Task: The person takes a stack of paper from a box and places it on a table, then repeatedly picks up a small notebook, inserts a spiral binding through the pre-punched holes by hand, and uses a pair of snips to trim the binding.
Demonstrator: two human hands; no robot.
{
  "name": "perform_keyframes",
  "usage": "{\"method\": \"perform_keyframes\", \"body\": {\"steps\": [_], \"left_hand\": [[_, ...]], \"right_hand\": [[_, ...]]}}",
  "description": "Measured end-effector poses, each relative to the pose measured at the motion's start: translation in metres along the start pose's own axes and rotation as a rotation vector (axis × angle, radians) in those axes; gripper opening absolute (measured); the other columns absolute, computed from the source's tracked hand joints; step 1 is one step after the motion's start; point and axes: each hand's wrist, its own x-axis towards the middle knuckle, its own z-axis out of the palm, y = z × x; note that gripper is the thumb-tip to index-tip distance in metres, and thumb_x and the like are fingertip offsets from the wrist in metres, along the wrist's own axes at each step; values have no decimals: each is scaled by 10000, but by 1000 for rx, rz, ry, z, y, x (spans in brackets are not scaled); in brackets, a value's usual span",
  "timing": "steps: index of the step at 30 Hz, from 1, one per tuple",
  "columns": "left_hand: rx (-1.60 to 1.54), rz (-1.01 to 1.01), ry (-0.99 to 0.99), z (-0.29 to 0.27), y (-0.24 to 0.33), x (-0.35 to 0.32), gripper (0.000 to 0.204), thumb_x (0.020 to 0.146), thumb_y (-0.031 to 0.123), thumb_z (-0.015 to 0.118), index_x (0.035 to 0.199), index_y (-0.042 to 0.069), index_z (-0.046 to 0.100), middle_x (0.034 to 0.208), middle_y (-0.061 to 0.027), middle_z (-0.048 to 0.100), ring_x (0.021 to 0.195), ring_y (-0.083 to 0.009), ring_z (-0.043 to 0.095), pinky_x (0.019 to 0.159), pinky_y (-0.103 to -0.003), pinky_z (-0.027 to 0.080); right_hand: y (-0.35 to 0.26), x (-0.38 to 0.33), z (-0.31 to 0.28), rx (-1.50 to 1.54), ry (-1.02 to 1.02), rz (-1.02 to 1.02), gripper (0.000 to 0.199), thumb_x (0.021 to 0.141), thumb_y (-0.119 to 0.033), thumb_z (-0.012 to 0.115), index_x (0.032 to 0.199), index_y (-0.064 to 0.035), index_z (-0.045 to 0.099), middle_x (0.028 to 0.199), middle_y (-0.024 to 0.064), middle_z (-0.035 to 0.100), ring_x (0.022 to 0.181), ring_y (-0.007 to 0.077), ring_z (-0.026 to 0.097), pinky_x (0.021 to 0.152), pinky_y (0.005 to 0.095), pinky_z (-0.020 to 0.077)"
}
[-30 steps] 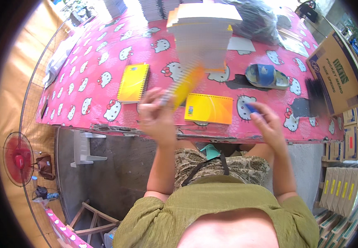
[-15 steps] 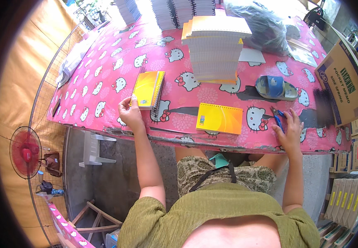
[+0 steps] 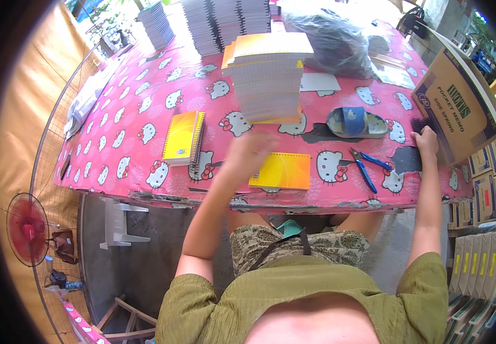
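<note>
— Neither hand shows a firm hold. Blurred, the left hand (image 3: 252, 153) hangs above the table's front part, just over the near-left corner of the single yellow notebook (image 3: 282, 171); whether its fingers pinch anything I cannot tell. Curled fingers of the right hand (image 3: 425, 139) rest at a dark comb-like strip (image 3: 419, 124) by the cardboard box (image 3: 460, 112), and whether they clasp it is unclear too.

— And the big things around?

— A long table under a glossy pink cloth (image 3: 144, 109) printed with white cartoon cats, torn to dark patches near the right hand. That brown box stands tilted at the right edge. Behind sits a crinkled clear plastic bag (image 3: 331, 37), then a tall square stack of spiral pads (image 3: 268, 77) with yellow covers and pale page edges.

— Smaller ones?

— A low pile of yellow spiral notebooks (image 3: 183, 137) lies left of the blurred hand. The lone flat notebook lies near the front edge, below the tall stack. A grey oval dish with blue tape across it (image 3: 355, 122) sits right of the stack; blue-handled pliers (image 3: 365, 166) lie just before it, between notebook and right hand.
</note>
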Motion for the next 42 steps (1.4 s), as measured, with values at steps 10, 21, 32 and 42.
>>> {"method": "perform_keyframes", "body": {"steps": [10,21,32,42], "left_hand": [[-49,-104,-297,48,-2,26,230,728,148,723,939,63,685,857,-102,662,857,-269,620,809,-379,456],[6,245,127,23,46,-21,205,732,85,721,928,50,674,848,-66,682,784,-206,641,787,-327,436],[7,187,203,29,45,-31,126,716,160,757,802,77,718,815,-47,683,808,-199,620,802,-322,410],[58,117,338,45,41,-43,164,718,205,748,871,153,719,894,6,660,950,-203,548,892,-445,262]], "right_hand": [[-13,-5,-26,187,238,-294,118,723,-19,629,824,19,579,877,220,569,881,385,575,796,445,470],[-171,-208,-76,1121,-171,-645,184,752,-86,709,933,-58,690,766,74,628,678,151,603,596,267,475],[-179,-189,-77,1119,-483,-778,193,776,-9,637,963,-42,671,723,85,592,636,190,569,581,299,461],[-191,-198,-81,1109,-387,-887,161,807,-35,627,967,-38,641,762,67,529,669,182,539,607,280,451]]}}
